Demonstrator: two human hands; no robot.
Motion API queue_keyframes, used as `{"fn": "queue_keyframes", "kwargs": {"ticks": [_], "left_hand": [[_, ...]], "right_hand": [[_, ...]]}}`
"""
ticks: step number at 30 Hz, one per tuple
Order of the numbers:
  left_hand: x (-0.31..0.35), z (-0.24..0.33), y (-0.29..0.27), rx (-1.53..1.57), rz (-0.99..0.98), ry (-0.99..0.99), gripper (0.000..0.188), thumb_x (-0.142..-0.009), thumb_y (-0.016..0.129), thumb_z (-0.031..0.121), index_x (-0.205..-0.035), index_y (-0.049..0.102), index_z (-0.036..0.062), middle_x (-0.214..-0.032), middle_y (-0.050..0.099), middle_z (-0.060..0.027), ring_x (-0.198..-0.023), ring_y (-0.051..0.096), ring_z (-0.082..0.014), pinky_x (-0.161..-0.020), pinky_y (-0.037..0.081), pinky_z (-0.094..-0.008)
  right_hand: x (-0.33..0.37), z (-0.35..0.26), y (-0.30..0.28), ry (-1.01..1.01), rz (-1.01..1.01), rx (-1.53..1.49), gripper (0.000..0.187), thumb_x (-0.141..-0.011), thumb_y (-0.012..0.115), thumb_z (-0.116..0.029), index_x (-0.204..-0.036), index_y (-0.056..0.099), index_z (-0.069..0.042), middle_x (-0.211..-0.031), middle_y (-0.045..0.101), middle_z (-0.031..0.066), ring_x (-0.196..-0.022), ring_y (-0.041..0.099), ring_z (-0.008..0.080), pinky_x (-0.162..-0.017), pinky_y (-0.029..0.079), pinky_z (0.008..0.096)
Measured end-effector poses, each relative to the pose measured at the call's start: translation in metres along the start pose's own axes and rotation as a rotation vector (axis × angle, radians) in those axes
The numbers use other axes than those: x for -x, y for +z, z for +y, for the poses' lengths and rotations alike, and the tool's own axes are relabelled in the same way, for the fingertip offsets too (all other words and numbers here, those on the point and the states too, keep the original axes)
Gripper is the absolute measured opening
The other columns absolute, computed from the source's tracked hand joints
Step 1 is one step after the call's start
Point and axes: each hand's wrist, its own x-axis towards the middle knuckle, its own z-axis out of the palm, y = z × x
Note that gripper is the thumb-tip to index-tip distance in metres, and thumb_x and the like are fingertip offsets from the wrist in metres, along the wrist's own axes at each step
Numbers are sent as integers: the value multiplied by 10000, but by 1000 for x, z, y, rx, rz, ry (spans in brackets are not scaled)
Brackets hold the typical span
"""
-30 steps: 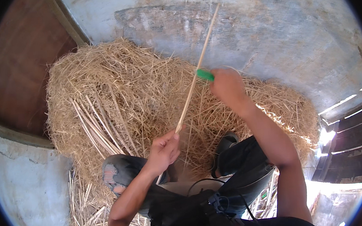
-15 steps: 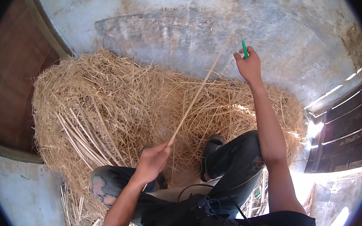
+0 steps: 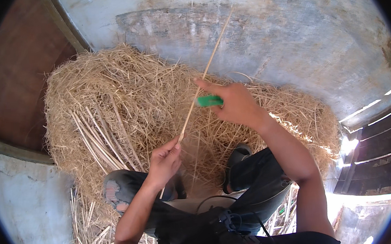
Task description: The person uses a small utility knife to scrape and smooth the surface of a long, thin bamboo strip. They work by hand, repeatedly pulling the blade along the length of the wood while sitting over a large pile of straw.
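Observation:
A long, thin, pale wooden stick [image 3: 217,43] slants up and away over the straw. My left hand [image 3: 166,164] is closed around its lower part above my left knee, and a short end sticks out below the fist. Further up, my right hand [image 3: 237,102] grips a small green-handled tool [image 3: 210,101]. Motion blurs that tool, and I cannot make out a blade. The right index finger reaches out to the stick and seems to touch it. The tool's front end lies beside the stick; contact between them cannot be told.
A deep heap of straw [image 3: 123,81] fills the floor before me. Several pale sticks [image 3: 100,138] lie on it at the left. Behind rises a worn, bluish wall [image 3: 289,27]. A brown panel [image 3: 17,81] stands left, dark slats [image 3: 372,145] right. More cut pieces [image 3: 86,222] lie lower left.
My right hand has come down and left from near the wall, bringing the green-handled tool to the stick. My left hand keeps its hold, and the stick now points more steeply away.

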Motion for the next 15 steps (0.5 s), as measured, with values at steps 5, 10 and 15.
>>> {"fn": "queue_keyframes", "kwargs": {"ticks": [5,10,15], "left_hand": [[-4,-3,-6,72,87,18,447,-1103,446,280,-1477,499,41,-540,339,36,-386,308,-78,-383,271,-225],[-2,5,-7,93,113,33,432,-1102,457,242,-1494,491,63,-579,388,27,-432,334,-76,-402,271,-233],[-2,6,-7,66,113,79,459,-1101,459,273,-1504,472,54,-562,367,30,-405,349,-70,-380,295,-223]], "right_hand": [[8,-33,29,-236,-116,59,920,-699,730,-96,-1541,451,-338,-667,653,81,-552,650,274,-540,520,389],[12,-43,43,-324,-172,40,976,-669,727,-104,-1562,413,-340,-671,655,77,-561,658,282,-523,514,396],[7,-36,39,-166,-161,-5,970,-747,729,-142,-1610,305,-265,-756,691,120,-640,687,336,-599,542,445]]}}
